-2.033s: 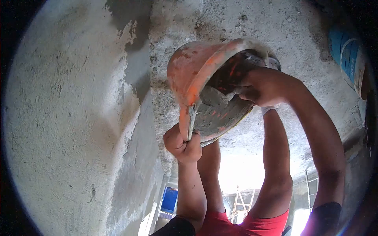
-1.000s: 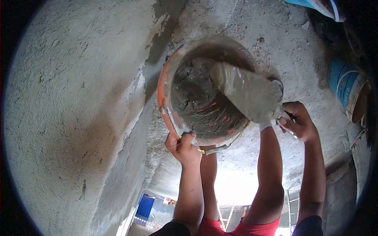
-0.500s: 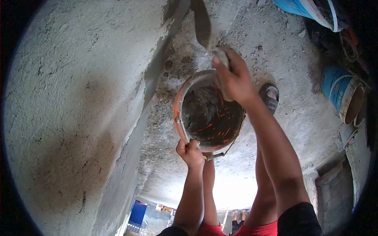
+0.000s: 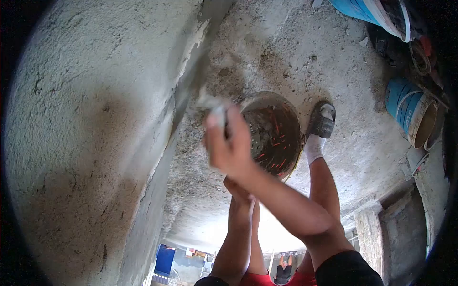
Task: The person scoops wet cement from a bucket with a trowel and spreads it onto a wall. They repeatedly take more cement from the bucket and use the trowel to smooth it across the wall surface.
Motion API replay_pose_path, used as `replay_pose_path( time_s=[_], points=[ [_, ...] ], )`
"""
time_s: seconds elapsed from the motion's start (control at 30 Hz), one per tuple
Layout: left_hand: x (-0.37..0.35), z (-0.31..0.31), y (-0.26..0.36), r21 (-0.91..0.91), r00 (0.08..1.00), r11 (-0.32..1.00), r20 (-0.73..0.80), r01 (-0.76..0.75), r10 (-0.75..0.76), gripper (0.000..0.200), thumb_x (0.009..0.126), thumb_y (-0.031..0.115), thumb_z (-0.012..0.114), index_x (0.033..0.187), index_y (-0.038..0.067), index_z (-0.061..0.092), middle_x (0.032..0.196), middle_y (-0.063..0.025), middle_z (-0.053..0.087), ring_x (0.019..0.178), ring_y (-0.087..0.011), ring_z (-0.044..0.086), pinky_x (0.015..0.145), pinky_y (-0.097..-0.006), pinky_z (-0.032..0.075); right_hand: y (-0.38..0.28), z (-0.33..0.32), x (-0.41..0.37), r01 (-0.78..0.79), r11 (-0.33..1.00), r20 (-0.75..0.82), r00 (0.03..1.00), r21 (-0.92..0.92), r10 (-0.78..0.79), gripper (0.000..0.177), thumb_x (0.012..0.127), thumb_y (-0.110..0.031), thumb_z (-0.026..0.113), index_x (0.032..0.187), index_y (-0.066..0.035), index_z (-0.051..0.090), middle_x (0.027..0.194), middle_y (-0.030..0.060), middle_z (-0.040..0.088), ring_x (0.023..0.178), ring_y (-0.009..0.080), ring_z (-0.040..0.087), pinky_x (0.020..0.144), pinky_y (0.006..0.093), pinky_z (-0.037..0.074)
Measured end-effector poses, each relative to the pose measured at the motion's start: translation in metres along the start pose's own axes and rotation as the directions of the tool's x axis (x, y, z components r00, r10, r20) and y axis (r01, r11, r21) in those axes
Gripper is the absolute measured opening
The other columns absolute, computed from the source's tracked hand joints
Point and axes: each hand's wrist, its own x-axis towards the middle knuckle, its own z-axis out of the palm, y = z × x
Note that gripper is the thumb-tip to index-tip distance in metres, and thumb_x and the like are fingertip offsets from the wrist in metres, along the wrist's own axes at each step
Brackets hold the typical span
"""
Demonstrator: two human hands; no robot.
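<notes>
My right hand (image 4: 229,145), blurred by motion, is closed on the handle of a trowel (image 4: 217,110) left of the bucket, near the wall's foot. The trowel's blade is too smeared to make out. A round bucket (image 4: 288,114) stands on the floor in front of me, its inner wall dark with orange scratches. Grey wet mortar (image 4: 262,136) lies in it. At the bucket's near left rim is my left hand (image 4: 240,189), its fingers mostly hidden behind my right wrist and forearm.
A rough plastered wall (image 4: 95,95) rises along the left, with a ragged plaster edge low down. My sandalled foot (image 4: 322,121) is right of the bucket. Blue buckets (image 4: 403,107) lie at the right. Behind, another person (image 4: 284,271) and a blue panel (image 4: 165,260) show.
My right hand has swung left and toward me with the trowel, from above the bucket's far rim to its left side. The left hand stays near the rim, now largely covered.
</notes>
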Motion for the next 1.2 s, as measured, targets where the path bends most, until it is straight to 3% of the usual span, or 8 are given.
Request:
replay_pose_path(
  time_s=[0.07, 0.2, 0.53, 0.7, 0.73, 1.0, 1.07, 1.2],
  points=[
    [-0.004, 0.06, 0.049, 0.138, 0.994, 0.989, -0.102, 0.055, -0.042, 0.017, 0.082, -0.005, 0.065, 0.096, 0.002, 0.071, 0.088, -0.0013, 0.068, 0.077, -0.0126, 0.062, 0.079, -0.0292, 0.052, -0.008, -0.012, 0.041, -0.232, 0.897, -0.04, 0.963, 0.376, 0.266, 0.025, 0.102, -0.018, 0.057, 0.118, 0.001, 0.055, 0.086, 0.0099, 0.061, 0.065, 0.0169, 0.063, 0.054, 0.0337, 0.051],
    [0.002, 0.066, 0.056, 0.197, 0.996, 0.98, -0.091, 0.012, 0.006, 0.032, 0.069, -0.01, 0.054, 0.097, -0.003, 0.068, 0.095, -0.0028, 0.07, 0.084, -0.0142, 0.065, 0.081, -0.0308, 0.052, 0.024, -0.016, 0.111, -0.111, 0.945, -0.026, 0.992, 0.307, 0.125, 0.021, 0.105, -0.022, 0.054, 0.107, -0.001, 0.055, 0.082, 0.0059, 0.059, 0.055, 0.0131, 0.059, 0.046, 0.0301, 0.048],
    [0.006, 0.057, 0.053, 0.248, 0.996, 0.967, -0.081, 0.057, -0.038, 0.032, 0.071, -0.01, 0.055, 0.1, -0.003, 0.068, 0.1, -0.0047, 0.07, 0.088, -0.0146, 0.065, 0.084, -0.0305, 0.052, -0.004, -0.035, 0.077, 0.144, 0.98, 0.038, 0.988, 0.136, -0.15, 0.027, 0.101, -0.017, 0.058, 0.121, 0.002, 0.057, 0.081, 0.0079, 0.062, 0.056, 0.0116, 0.059, 0.05, 0.0293, 0.046],
    [0.005, 0.045, 0.037, 0.316, 0.996, 0.949, -0.081, -0.011, 0.039, 0.031, 0.072, -0.011, 0.055, 0.099, -0.003, 0.068, 0.1, -0.0048, 0.07, 0.088, -0.0144, 0.065, 0.083, -0.0288, 0.051, 0.005, -0.062, 0.085, -0.15, 0.942, 0.03, 0.989, 0.3, 0.148, 0.023, 0.106, -0.019, 0.051, 0.118, 0.0, 0.055, 0.08, 0.0038, 0.057, 0.059, 0.011, 0.058, 0.049, 0.0275, 0.048],
    [0.006, 0.041, 0.033, 0.314, 0.996, 0.949, -0.081, -0.013, 0.041, 0.031, 0.072, -0.011, 0.055, 0.099, -0.003, 0.068, 0.1, -0.0048, 0.07, 0.088, -0.0144, 0.065, 0.083, -0.0288, 0.051, 0.039, -0.065, 0.102, -0.011, 0.999, -0.07, 0.997, 0.042, 0.014, 0.022, 0.105, -0.019, 0.052, 0.114, 0.0, 0.056, 0.078, 0.0032, 0.058, 0.056, 0.0129, 0.059, 0.048, 0.0287, 0.047],
    [0.001, 0.044, 0.027, 0.181, 0.984, 0.979, 0.169, -0.09, 0.059, 0.012, 0.09, 0.009, 0.068, 0.101, 0.003, 0.068, 0.095, -0.0024, 0.066, 0.086, -0.0131, 0.062, 0.083, -0.0299, 0.051, 0.022, 0.01, 0.068, 0.136, 0.981, -0.023, 0.99, -0.138, -0.14, 0.018, 0.1, -0.016, 0.058, 0.104, 0.001, 0.058, 0.072, 0.0062, 0.057, 0.057, 0.0122, 0.058, 0.05, 0.033, 0.048],
    [0.002, 0.06, 0.023, 0.109, 0.997, 0.992, 0.059, -0.065, 0.059, 0.012, 0.091, 0.008, 0.07, 0.102, 0.004, 0.068, 0.089, -0.0007, 0.064, 0.082, -0.0117, 0.061, 0.079, -0.0276, 0.051, -0.003, -0.002, 0.026, 0.032, 0.999, 0.029, 0.999, -0.042, -0.03, 0.025, 0.098, -0.014, 0.056, 0.116, 0.003, 0.06, 0.09, 0.0271, 0.065, 0.087, 0.044, 0.067, 0.078, 0.0461, 0.052],
    [0.0, 0.058, 0.028, 0.111, 0.999, 0.994, -0.047, -0.015, 0.02, 0.011, 0.094, 0.002, 0.063, 0.103, 0.002, 0.069, 0.094, -0.0036, 0.068, 0.085, -0.0152, 0.063, 0.083, -0.0321, 0.052, 0.009, -0.03, 0.016, -0.163, 0.985, -0.029, 0.986, 0.06, 0.165, 0.026, 0.099, -0.016, 0.058, 0.117, 0.002, 0.061, 0.094, 0.0259, 0.067, 0.09, 0.0377, 0.068, 0.081, 0.0453, 0.052]
  ],
)
